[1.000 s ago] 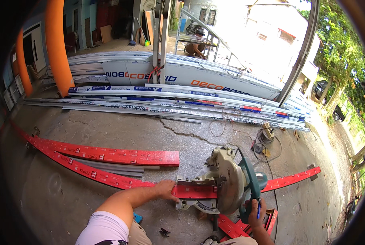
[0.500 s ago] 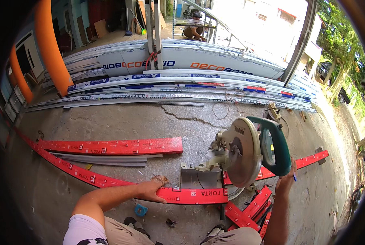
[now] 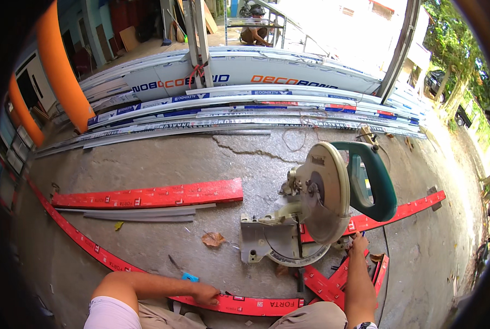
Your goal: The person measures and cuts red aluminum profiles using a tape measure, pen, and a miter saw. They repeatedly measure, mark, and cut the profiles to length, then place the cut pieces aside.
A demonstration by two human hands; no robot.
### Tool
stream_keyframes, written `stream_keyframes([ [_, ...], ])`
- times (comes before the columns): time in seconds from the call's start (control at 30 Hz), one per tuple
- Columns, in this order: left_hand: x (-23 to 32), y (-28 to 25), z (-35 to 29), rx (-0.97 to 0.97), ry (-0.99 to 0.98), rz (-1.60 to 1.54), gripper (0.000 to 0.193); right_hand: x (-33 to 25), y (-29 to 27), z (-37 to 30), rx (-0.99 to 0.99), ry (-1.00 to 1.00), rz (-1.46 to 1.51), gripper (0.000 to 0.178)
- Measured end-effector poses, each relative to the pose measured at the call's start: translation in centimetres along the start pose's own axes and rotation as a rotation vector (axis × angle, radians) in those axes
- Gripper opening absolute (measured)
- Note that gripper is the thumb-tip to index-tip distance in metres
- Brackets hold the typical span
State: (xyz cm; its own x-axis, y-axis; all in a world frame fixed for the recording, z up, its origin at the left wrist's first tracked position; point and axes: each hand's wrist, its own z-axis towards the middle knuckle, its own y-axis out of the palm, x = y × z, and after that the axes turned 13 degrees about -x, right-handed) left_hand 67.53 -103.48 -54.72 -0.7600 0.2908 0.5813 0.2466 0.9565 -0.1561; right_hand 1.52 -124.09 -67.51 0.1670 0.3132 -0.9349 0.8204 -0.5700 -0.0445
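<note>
Head view. Your left hand (image 3: 205,295) is curled tightly over the long red bar (image 3: 256,305), which lies crosswise before your lap, apart from the near edge of the saw base (image 3: 253,241). The bar's long axis runs left to right: its short end points right from your hand, its longer part leftward across the concrete floor (image 3: 162,241). Your right hand (image 3: 359,241) is at the near edge of the right red bar (image 3: 403,210); whether it pinches that bar cannot be told. Of your 2 hands, the left is nearer the long red bar.
</note>
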Motion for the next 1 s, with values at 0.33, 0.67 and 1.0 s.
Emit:
stream_keyframes([
  [0.33,3.5,-9.5,-2.1,0.659,0.105,-0.009,0.045,-7.6,3.8,-5.3,0.006,0.339,-0.072,0.026],
  [0.67,10.7,-14.3,-2.6,1.032,0.197,0.399,0.074,-5.2,9.8,-23.6,-0.314,0.207,0.159,0.010],
  [1.0,-1.5,-11.4,-4.6,0.826,-0.308,0.392,0.095,-5.6,13.6,-33.7,-0.882,0.425,-0.087,0.032],
])
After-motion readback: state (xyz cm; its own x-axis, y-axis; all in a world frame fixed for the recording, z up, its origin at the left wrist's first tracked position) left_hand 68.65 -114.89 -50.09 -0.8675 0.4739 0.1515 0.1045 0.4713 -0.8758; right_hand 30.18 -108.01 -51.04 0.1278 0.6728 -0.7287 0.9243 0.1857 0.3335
